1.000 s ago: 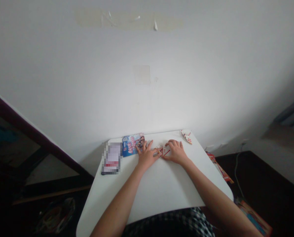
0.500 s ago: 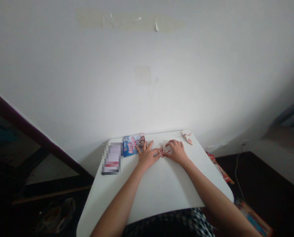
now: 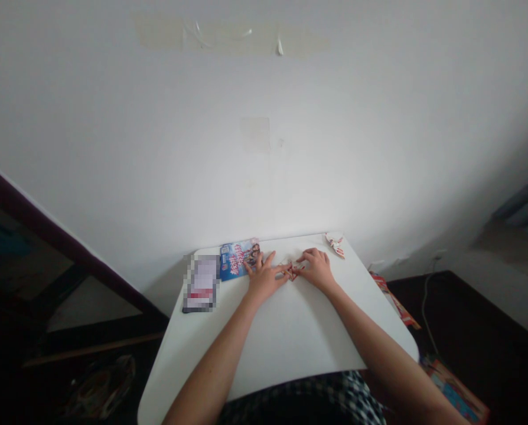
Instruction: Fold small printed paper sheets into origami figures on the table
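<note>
The small red-and-white paper piece [image 3: 293, 272] lies on the white worktop [image 3: 308, 330] between the two hands, touched from both sides. The left hand [image 3: 263, 279] pinches or presses its left edge with thumb and index finger, its other fingers spread toward the blue printed card [image 3: 234, 261]. The right hand [image 3: 318, 270], fingers curled, has its fingertips at the right edge; whether they grip it, I cannot tell.

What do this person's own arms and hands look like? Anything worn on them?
The left hand and right hand are ungloved, and no sleeve, watch or bracelet shows on either forearm. Rings are too small to judge.
</note>
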### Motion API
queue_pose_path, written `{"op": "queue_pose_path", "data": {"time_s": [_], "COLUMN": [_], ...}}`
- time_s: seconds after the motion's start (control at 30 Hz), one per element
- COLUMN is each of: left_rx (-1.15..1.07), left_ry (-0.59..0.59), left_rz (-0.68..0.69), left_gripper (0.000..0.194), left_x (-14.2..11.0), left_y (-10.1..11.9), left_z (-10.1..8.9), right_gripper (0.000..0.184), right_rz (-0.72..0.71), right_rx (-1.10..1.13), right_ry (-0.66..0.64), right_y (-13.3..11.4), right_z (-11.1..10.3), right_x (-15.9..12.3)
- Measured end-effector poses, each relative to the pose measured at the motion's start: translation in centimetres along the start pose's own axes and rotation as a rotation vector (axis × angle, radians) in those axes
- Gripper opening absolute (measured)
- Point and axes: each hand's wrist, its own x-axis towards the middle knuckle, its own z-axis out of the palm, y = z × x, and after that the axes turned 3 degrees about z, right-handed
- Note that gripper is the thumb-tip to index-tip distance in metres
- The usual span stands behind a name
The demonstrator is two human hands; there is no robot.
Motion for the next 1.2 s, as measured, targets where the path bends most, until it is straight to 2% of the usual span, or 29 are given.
{"op": "queue_pose_path", "data": {"time_s": [0.27,0.47,0.6,0.73,0.87,1.2], "left_rx": [-0.003,-0.007,-0.003,-0.013,-0.026,-0.013], "left_ry": [-0.010,0.005,0.016,0.025,0.032,0.014], "left_rz": [-0.004,0.035,0.036,0.040,0.043,0.029], "left_gripper": [0.040,0.038,0.036,0.035,0.036,0.035], "left_x": [0.1,-0.2,-0.2,-0.2,-0.2,-0.2], "left_y": [0.0,-0.2,-0.3,-0.3,-0.2,-0.1], "left_z": [0.1,0.2,0.3,0.3,0.3,0.1], "right_gripper": [0.020,0.022,0.026,0.016,0.009,0.009], "right_rz": [0.018,-0.115,-0.172,-0.203,-0.158,-0.002], "right_rx": [0.032,0.032,-0.043,-0.093,-0.090,-0.070], "right_ry": [0.005,-0.018,0.023,0.031,0.032,0.022], "right_y": [0.2,0.5,0.1,-0.3,-0.3,-0.7], "right_z": [0.0,-0.5,-0.8,-0.7,-0.6,-0.5], "right_x": [0.6,-0.2,-0.8,-0.8,-0.2,0.6]}}
